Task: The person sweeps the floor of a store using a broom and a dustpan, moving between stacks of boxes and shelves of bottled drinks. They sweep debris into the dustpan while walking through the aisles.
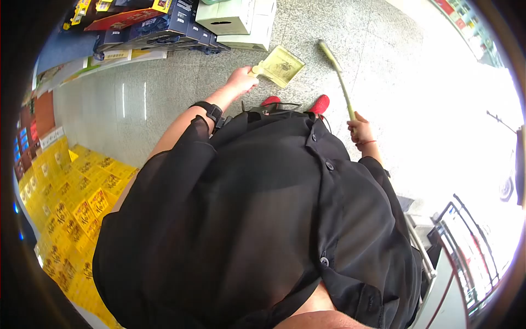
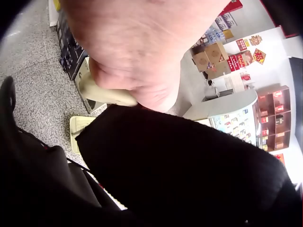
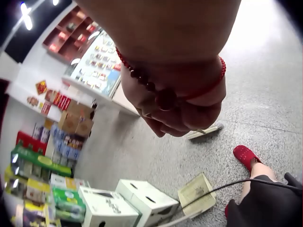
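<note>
- Pale-yellow dustpan (image 1: 283, 67) at twelve o'clock in head view, left hand (image 1: 241, 81) curling its fingers round the grip!
- Broom (image 1: 338, 69) at one, right hand (image 1: 360, 130) wrapped round it!
- Floor (image 1: 315, 77) opens between; box (image 1: 241, 21) edges near eleven.

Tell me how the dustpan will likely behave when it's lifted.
The dustpan will probably stay stiff, since its edges look straight. It seems fairly light: the left hand alone grips its handle. The dark patch inside, if it is loose dirt, could slide out when tilted.
</note>
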